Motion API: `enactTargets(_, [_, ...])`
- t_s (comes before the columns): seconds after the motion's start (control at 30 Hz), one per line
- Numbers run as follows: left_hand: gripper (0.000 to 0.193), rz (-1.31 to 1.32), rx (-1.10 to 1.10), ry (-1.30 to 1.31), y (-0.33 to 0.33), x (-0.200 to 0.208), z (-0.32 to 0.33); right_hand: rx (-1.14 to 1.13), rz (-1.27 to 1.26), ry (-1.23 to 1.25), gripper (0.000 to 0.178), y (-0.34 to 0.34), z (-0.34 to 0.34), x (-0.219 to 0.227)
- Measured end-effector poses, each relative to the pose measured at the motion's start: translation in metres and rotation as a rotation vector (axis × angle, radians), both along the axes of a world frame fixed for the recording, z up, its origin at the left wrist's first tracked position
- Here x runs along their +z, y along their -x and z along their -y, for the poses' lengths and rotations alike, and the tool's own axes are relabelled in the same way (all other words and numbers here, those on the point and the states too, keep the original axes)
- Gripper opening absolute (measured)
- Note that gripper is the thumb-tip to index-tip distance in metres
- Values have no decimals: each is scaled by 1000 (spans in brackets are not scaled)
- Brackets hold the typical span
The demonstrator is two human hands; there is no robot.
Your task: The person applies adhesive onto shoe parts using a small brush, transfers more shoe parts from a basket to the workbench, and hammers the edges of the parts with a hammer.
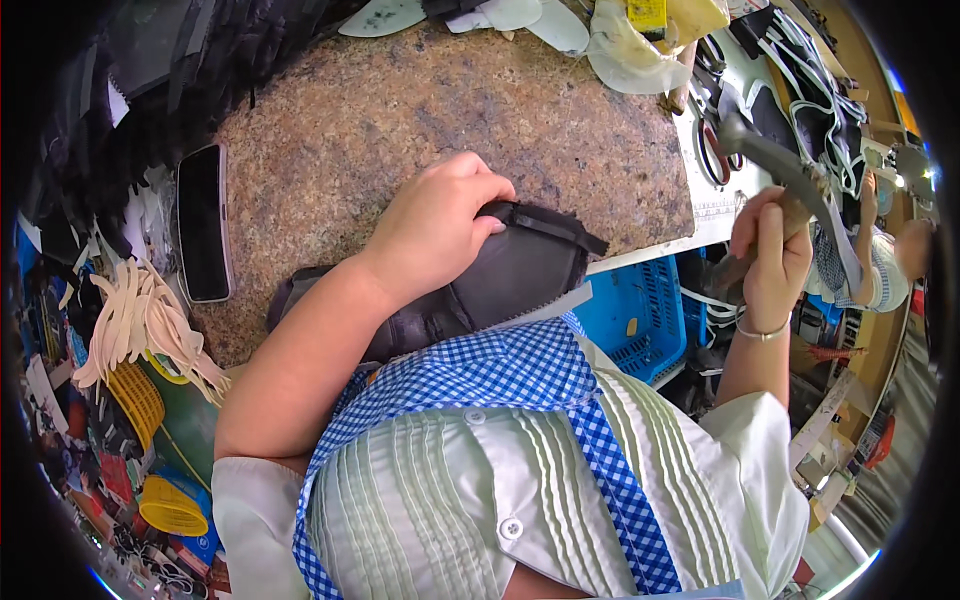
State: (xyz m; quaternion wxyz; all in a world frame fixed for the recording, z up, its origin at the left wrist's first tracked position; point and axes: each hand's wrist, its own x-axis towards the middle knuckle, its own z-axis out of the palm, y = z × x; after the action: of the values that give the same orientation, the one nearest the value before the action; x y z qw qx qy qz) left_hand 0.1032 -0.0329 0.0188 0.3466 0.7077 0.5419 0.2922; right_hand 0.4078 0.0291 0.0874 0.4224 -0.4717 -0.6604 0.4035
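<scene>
My left hand (432, 225) pinches the upper edge of a black leather piece (520, 268), its thumb and fingers closed on a folded strip. The piece lies along the near edge of a brown speckled stone slab (400, 110), partly hidden by my left forearm. Off to the right, my right hand (775, 262) is wrapped round a shoemaker's hammer (785, 165) and holds it raised, apart from the leather. Its long curved grey metal head points up and to the left.
A phone (203, 222) lies at the slab's left edge, by beige cut pieces (140, 325). Black pieces (180, 60) pile up at the far left. Scissors (712, 155) lie to the right. Below the table edge is a blue basket (640, 315). Another person (880, 265) sits at far right.
</scene>
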Motion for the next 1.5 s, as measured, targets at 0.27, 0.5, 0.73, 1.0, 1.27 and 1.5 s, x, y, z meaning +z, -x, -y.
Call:
enactTargets(0.27, [22, -53, 2, 82, -4, 2, -5, 707, 886, -71, 17, 74, 7, 4])
enactTargets(0.5, [20, -27, 72, -156, -6, -4, 12, 620, 722, -150, 20, 76, 7, -8])
enactTargets(0.73, [21, -285, 48, -384, -13, -1, 22, 605, 860, -270, 31, 92, -8, -1])
enactTargets(1.0, [24, -287, 124, -328, -9, 0, 24, 718, 933, -283, 36, 107, -2, 6])
enactTargets(1.27, [22, -139, 200, -146, -4, 1, 25, 652, 764, -288, 32, 100, -8, -4])
enactTargets(1.5, [23, -362, 120, -366, -13, -1, 35, 658, 690, -289, 31, 102, -7, -7])
